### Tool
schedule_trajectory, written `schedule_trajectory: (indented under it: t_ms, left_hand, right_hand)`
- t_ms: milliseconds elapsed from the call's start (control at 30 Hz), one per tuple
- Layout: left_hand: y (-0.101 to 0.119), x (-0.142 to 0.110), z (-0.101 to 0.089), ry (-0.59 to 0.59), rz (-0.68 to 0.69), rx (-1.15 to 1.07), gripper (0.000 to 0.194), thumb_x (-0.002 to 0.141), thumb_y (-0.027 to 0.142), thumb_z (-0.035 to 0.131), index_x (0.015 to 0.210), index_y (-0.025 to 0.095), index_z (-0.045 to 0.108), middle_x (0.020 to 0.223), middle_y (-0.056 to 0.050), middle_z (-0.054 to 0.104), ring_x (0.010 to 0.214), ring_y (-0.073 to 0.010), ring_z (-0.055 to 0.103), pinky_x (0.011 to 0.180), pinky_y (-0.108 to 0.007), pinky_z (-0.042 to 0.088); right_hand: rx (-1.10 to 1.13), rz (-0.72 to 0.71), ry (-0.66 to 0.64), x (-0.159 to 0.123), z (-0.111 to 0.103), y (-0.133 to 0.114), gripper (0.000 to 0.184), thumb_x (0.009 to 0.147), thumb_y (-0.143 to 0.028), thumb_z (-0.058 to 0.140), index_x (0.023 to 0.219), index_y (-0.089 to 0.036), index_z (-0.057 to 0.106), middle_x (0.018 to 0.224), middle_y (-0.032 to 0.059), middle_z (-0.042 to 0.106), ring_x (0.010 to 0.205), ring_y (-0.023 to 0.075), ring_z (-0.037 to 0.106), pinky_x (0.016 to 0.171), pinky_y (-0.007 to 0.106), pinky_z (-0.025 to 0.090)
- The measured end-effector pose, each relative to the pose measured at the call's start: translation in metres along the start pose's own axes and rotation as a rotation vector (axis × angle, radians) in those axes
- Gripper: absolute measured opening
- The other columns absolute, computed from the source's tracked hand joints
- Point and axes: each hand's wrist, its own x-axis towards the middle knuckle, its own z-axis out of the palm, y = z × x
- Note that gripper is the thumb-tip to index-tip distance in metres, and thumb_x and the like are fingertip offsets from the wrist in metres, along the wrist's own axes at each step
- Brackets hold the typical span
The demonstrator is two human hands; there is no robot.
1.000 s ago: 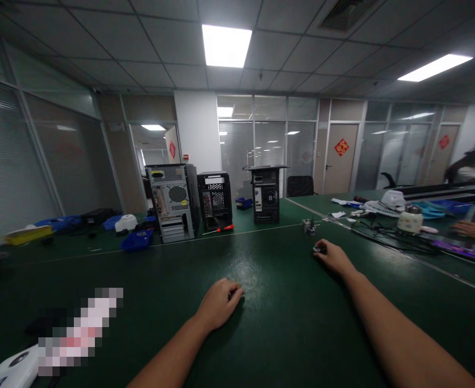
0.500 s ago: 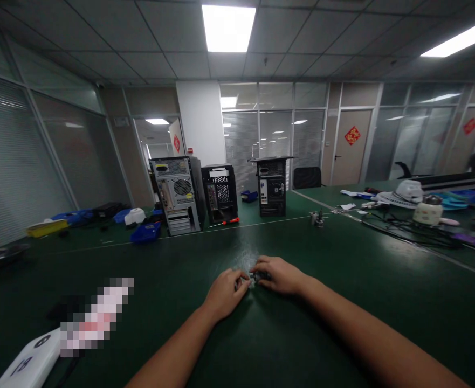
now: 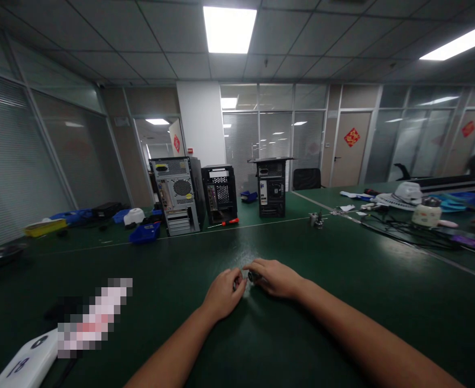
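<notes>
Dark-green glossy tabletop [image 3: 253, 350]: a silver-and-black computer tower [image 3: 178, 194] stands beyond the hands. Right hand [image 3: 275, 277] grasps a small, dark, round-ended part [image 3: 250, 276] mid-table; left hand [image 3: 224, 293], just beside, curls around a mostly hidden dark item [image 3: 236, 284].

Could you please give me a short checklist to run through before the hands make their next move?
1. Right hand has hold of its small part: ok, the part shows at the fingers.
2. Left hand has a firm grip: cannot tell, its curled fingers hide most of what is there.
3. Hands close together: ok, only a narrow gap shows between them.
4. Red-handled screwdriver beside the hands: not ok, it lies farther off, before the middle computer case.
5. Loose metal parts away from the hands: ok, they stand farther back, to the right.
</notes>
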Motion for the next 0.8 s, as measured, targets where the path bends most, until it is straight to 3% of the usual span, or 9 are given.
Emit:
schedule_trajectory:
  t_ms: [200, 400, 667, 800]
  left_hand:
    - [-0.001, 0.0, 0.001, 0.047, 0.033, -0.004, 0.018, 0.092, 0.027, 0.046, 0.075, 0.022, 0.048, 0.076, -0.001, 0.055, 0.076, -0.0176, 0.054, 0.068, -0.026, 0.036]
    - [-0.006, 0.001, 0.007, 0.045, 0.074, -0.062, 0.011, 0.082, 0.016, 0.052, 0.074, 0.022, 0.046, 0.074, 0.001, 0.055, 0.072, -0.0156, 0.054, 0.066, -0.025, 0.035]
    - [-0.008, 0.0, 0.006, 0.027, 0.065, -0.282, 0.008, 0.093, 0.027, 0.052, 0.097, 0.023, 0.046, 0.077, 0.002, 0.064, 0.069, -0.0153, 0.06, 0.064, -0.024, 0.038]
    - [-0.005, 0.0, 0.006, 0.005, 0.08, -0.35, 0.007, 0.097, 0.029, 0.047, 0.097, 0.023, 0.043, 0.078, 0.002, 0.067, 0.071, -0.0154, 0.064, 0.067, -0.025, 0.039]
  right_hand:
    - [0.068, 0.141, 0.076, -0.009, -0.007, 0.014, 0.053, 0.089, -0.014, 0.05, 0.141, -0.022, 0.042, 0.129, 0.0109, 0.052, 0.109, 0.0214, 0.057, 0.097, 0.036, 0.044]
    - [0.161, 0.148, 0.096, -0.004, 0.001, -0.005, 0.049, 0.082, -0.009, 0.051, 0.13, -0.019, 0.046, 0.111, 0.0078, 0.061, 0.097, 0.0197, 0.058, 0.088, 0.032, 0.045]
    - [-0.07, 0.075, 0.049, 0.008, 0.016, -0.019, 0.019, 0.091, -0.028, 0.058, 0.108, -0.02, 0.057, 0.106, 0.008, 0.064, 0.098, 0.0232, 0.059, 0.085, 0.035, 0.04]
    - [-0.082, 0.054, 0.066, 0.007, 0.015, -0.018, 0.018, 0.093, -0.03, 0.057, 0.108, -0.02, 0.057, 0.106, 0.0074, 0.063, 0.099, 0.0224, 0.059, 0.085, 0.035, 0.039]
